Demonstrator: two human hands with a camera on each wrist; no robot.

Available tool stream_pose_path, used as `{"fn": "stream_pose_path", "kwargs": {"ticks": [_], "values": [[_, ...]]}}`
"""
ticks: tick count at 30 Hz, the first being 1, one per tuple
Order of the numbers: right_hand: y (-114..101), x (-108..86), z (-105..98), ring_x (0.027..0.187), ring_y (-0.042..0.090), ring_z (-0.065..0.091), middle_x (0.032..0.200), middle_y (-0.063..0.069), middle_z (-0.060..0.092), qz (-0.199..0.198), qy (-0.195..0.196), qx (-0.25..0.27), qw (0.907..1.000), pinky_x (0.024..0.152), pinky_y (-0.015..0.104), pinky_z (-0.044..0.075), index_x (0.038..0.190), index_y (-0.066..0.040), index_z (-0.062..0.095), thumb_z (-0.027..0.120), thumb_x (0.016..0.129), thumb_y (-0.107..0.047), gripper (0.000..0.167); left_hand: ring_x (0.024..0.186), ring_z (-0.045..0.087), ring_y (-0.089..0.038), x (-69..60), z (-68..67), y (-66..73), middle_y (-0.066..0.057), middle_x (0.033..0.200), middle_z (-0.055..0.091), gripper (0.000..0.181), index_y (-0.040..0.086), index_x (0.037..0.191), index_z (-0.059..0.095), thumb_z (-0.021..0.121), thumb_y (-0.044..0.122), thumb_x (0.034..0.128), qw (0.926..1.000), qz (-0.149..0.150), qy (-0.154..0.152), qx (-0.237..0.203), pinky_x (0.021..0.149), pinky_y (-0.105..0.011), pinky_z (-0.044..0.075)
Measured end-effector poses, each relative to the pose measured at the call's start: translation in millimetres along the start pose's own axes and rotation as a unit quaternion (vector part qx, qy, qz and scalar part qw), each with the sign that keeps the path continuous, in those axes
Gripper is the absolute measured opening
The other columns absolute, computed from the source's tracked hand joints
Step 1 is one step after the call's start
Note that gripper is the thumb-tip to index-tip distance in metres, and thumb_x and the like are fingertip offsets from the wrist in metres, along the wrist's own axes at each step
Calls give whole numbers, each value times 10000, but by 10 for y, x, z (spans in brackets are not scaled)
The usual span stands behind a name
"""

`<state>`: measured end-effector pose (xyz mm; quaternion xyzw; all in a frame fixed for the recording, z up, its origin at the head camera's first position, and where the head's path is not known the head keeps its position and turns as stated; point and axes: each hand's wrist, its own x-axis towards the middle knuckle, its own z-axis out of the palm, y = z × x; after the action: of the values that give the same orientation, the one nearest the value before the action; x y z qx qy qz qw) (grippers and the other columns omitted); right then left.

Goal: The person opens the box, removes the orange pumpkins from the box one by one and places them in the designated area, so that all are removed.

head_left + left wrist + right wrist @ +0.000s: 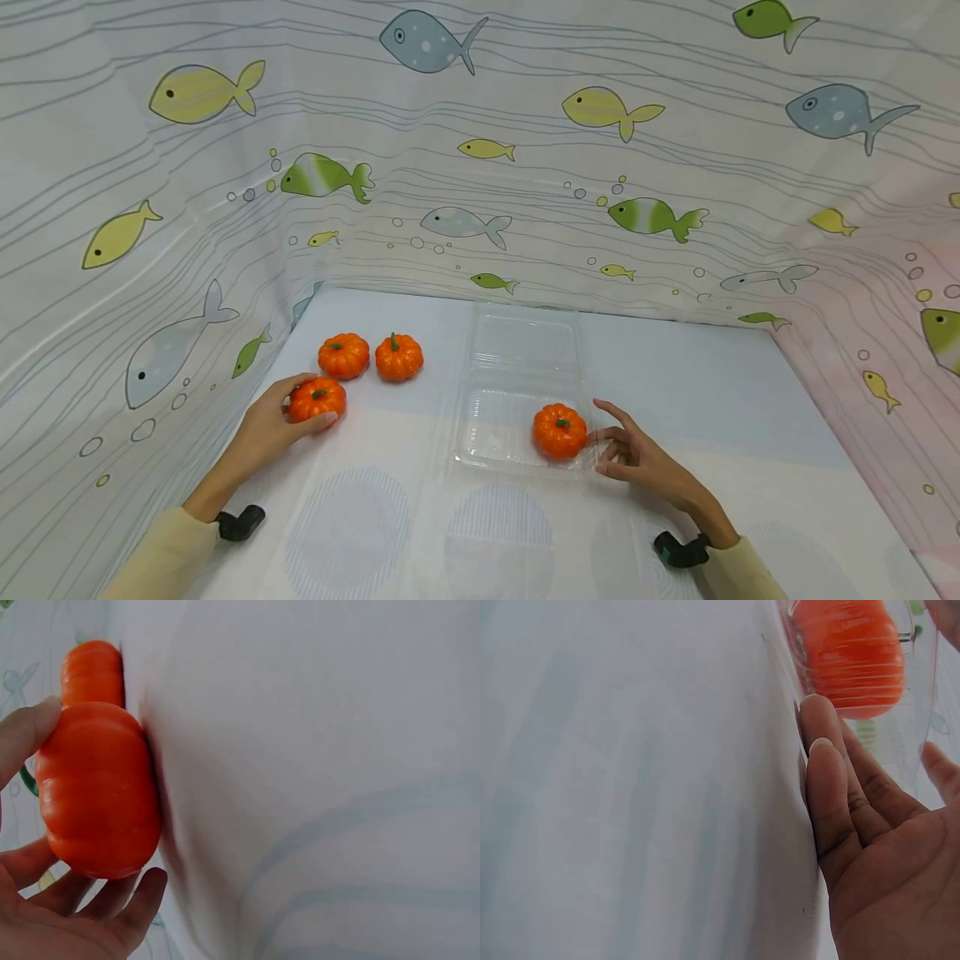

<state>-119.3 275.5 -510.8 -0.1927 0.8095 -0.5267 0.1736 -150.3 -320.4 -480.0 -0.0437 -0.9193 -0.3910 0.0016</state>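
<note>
My left hand (268, 427) grips a small orange pumpkin (321, 403) with a green stem at the table's left. In the left wrist view the thumb lies on one side of this pumpkin (101, 787) and the fingers curl round the other. Another small pumpkin sits in the right part of a clear plastic clamshell container (491, 429), whose lid (528, 340) lies folded back. By the container's right side is my right hand (641, 460), fingers loosely bent and holding nothing. Through the ribbed clear wall, the right wrist view shows the inside pumpkin (851, 656).
Two more small pumpkins, one on the left (343, 356) and one to its right (399, 358), stand behind the gripped one. A pale cloth with striped circles covers the table (405, 517). Fish-printed curtains (420, 183) enclose the back and sides.
</note>
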Motion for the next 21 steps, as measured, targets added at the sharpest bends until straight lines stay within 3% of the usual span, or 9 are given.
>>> {"fn": "stream_pose_path", "kwargs": {"ticks": [8, 13, 21], "values": [[8, 8, -3, 881, 260, 650, 1311, 234, 584, 9, 1, 17, 10000, 731, 271, 555, 1653, -210, 113, 719, 977, -121, 913, 1247, 510, -472, 21, -4, 9, -282, 1435, 500, 773, -17, 1435, 503, 861, 352, 857, 9989, 324, 257, 242, 1009, -655, 448], [-9, 11, -1, 896, 271, 649, 1323, 232, 579, 132, 6, 65, 9999, 750, 276, 558, 1653, -226, 117, 709, 980, -110, 903, 1175, 544, -488, 39, -32, 64, -276, 1411, 524, 743, 11, 1439, 523, 868, 314, 855, 9977, 406, 511, 157, 958, -638, 479], [-12, 13, 7, 906, 282, 649, 1323, 229, 576, 236, 26, 75, 9997, 761, 279, 563, 1651, -267, 127, 713, 978, -114, 906, 1192, 534, -448, 87, -50, 214, -203, 1372, 581, 648, 59, 1383, 577, 848, 353, 873, 9949, 625, 793, 11, 966, -613, 461]]}}
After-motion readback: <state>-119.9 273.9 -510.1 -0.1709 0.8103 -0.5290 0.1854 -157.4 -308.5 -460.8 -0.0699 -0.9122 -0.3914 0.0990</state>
